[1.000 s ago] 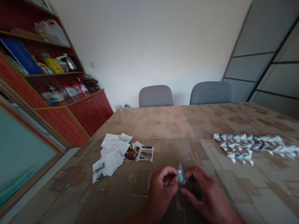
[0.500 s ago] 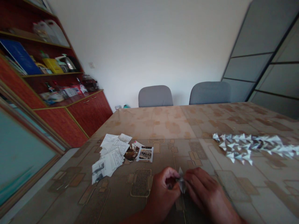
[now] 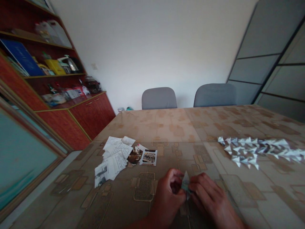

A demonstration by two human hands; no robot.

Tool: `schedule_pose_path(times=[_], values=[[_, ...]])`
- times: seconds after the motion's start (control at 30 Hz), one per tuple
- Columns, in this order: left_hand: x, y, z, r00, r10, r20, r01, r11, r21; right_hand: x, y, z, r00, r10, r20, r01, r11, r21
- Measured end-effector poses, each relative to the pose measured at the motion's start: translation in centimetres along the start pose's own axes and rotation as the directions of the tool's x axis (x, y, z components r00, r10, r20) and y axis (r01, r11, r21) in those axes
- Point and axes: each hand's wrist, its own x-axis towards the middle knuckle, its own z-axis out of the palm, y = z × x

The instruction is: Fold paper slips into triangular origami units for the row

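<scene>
A small folded piece of paper (image 3: 185, 182) stands with a pointed tip upward near the table's front edge, between my hands. My left hand (image 3: 168, 197) pinches it from the left with thumb and fingers. From the other side, my right hand (image 3: 211, 197) grips it, its fingers bent together over the paper's right edge. The lower part of the folded paper is partly hidden by the fingers.
Loose printed paper pieces (image 3: 114, 159) lie overlapping on the left of the patterned table (image 3: 171, 127), with a picture piece (image 3: 149, 157) at their right. Several folded paper shapes (image 3: 252, 149) are grouped at the right. Two grey chairs (image 3: 159, 98) stand behind the table.
The folded paper has turned slightly between my fingers, and its upper point shows wider. My right hand has shifted a little to the right.
</scene>
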Motion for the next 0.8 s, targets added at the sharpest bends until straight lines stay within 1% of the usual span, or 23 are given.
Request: schedule_pose_path(times=[0.1,0.2,0.27,0.37,0.47,0.57,0.67,0.73,0.8], values=[[-0.1,0.4,0.1,1.0,-0.011,-0.005,0.011,1.0,0.006,-0.2,0.0,0.2,1.0,0.002,0.003,-0.002,1.0,0.007],[-0.2,0.6,0.1,1.0,-0.016,-0.007,0.017,0.999,0.038,-0.4,0.1,0.5,0.995,0.095,0.034,-0.097,0.994,0.054],[-0.2,0.6,0.1,1.0,-0.012,-0.004,0.013,0.998,0.06,-0.5,0.1,0.8,0.984,0.158,0.082,-0.165,0.981,0.1],[-0.4,0.7,0.0,1.0,-0.022,0.016,0.021,0.998,0.062,-0.6,0.1,1.0,0.974,0.192,0.122,-0.209,0.966,0.149],[-0.7,1.1,-0.4,0.998,-0.019,0.053,0.021,0.999,-0.041,-0.6,0.1,0.9,0.982,0.169,0.084,-0.181,0.97,0.164],[-0.8,1.5,-0.9,0.996,-0.011,0.085,0.03,0.976,-0.217,-0.4,-0.1,0.5,0.994,0.108,0.025,-0.11,0.982,0.154],[-0.6,1.3,-1.1,0.998,-0.043,0.046,0.053,0.967,-0.251,0.0,-0.2,0.0,0.999,0.036,-0.019,-0.033,0.992,0.123],[-0.3,0.8,-1.0,0.998,-0.044,0.047,0.055,0.968,-0.246,0.3,-0.4,-0.2,0.999,0.001,-0.039,0.003,0.995,0.101],[0.0,0.3,-0.9,0.995,-0.082,0.06,0.095,0.961,-0.261,0.5,-0.5,-0.3,0.998,-0.023,-0.053,0.028,0.996,0.086]])
